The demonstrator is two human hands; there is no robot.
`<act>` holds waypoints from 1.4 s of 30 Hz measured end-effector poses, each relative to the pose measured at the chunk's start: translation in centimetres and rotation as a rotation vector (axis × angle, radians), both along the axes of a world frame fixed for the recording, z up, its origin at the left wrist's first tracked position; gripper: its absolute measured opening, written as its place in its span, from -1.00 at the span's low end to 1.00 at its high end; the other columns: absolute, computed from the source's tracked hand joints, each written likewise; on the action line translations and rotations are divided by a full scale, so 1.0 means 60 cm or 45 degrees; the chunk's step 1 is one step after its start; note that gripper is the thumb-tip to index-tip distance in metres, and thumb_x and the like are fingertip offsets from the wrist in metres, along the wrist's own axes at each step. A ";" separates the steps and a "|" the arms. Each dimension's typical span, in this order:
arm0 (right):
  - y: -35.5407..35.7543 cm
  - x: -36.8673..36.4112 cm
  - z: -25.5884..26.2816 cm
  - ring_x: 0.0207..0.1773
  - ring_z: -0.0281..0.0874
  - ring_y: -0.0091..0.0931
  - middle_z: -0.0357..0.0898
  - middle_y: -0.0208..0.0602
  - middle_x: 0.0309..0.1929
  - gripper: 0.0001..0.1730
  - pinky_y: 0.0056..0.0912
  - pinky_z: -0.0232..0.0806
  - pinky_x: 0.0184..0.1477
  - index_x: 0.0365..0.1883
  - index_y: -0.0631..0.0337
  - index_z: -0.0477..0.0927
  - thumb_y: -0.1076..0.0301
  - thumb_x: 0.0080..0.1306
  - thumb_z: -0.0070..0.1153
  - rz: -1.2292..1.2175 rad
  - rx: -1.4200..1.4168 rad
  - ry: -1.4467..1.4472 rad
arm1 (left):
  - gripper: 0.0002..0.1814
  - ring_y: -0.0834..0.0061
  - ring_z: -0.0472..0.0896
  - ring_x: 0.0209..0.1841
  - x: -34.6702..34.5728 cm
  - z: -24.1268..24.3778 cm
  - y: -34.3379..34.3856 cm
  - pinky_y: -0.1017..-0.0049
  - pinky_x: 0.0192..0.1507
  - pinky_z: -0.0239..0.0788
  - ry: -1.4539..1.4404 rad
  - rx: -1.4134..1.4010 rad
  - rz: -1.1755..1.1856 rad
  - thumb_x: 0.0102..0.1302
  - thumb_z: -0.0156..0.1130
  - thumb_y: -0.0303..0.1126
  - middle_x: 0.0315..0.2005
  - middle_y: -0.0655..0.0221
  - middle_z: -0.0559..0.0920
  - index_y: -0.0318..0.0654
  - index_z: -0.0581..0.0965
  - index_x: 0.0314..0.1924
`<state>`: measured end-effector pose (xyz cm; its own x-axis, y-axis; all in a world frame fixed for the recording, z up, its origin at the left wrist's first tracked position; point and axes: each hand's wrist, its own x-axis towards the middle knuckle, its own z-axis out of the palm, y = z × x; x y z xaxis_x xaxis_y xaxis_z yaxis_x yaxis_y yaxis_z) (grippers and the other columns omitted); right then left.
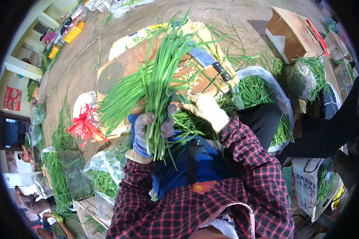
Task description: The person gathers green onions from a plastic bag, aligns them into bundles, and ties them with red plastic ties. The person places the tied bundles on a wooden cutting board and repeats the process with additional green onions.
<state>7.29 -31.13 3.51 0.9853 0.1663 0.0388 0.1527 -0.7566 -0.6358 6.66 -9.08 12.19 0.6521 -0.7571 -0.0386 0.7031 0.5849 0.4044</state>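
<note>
My left hand [143, 131], in a grey and blue glove, is closed around a bunch of green garlic chives [163, 68] that points away from me. Pale stem ends hang below that fist. My right hand [208, 112] wears a cream glove and is just right of the bunch, its fingertips at some leaves; whether they pinch any is unclear. Under the bunch, a second pile of chives [124, 95] lies on a wooden board [134, 56]. A cleaver [202, 55] with a black handle rests on the board's right side, beside scattered pale stem trimmings [193, 79].
A bundle of red ties [86, 124] hangs at the board's left corner. Plastic-lined containers of chives stand right [255, 89] and left [104, 179]. A wooden box [296, 35] stands at the far right. Other people [33, 203] are at the left edge.
</note>
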 end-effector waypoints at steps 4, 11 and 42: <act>-0.054 0.018 0.016 -0.36 0.55 -0.14 0.52 -0.13 -0.54 -0.76 -0.12 0.38 -0.33 -0.41 0.12 0.61 0.14 0.20 0.21 -0.125 -0.278 -0.465 | -0.33 0.47 0.49 -0.45 0.003 0.040 0.028 0.51 -0.46 0.37 -0.105 0.154 -0.035 0.20 0.13 -0.17 -0.01 0.12 0.50 -0.43 0.30 0.23; -0.214 0.028 0.044 -0.31 0.59 -0.16 0.59 -0.11 -0.42 -0.74 -0.13 0.42 -0.25 -0.33 0.12 0.67 0.14 0.14 0.24 -0.372 -0.738 -0.255 | -0.28 0.52 0.39 -0.53 -0.026 0.032 0.052 0.56 -0.58 0.23 -0.007 0.527 -0.127 0.13 0.15 -0.26 -0.01 0.14 0.48 -0.32 0.23 0.30; -0.026 -0.079 0.031 0.27 0.36 -0.21 0.39 -0.09 0.25 -0.11 -0.01 0.28 0.25 0.38 0.18 0.18 -0.09 0.22 0.23 0.198 2.599 0.407 | -0.59 0.50 0.62 -0.28 -0.049 -0.060 -0.102 0.50 -0.24 0.48 -0.084 0.622 -0.559 0.15 0.37 -0.44 -0.26 0.33 0.64 -0.25 0.49 0.01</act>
<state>2.55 -32.72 5.35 0.9783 0.1797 0.1028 -0.1301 0.9198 -0.3701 3.70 -15.20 8.60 0.2994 -0.8590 -0.4153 0.7990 -0.0122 0.6012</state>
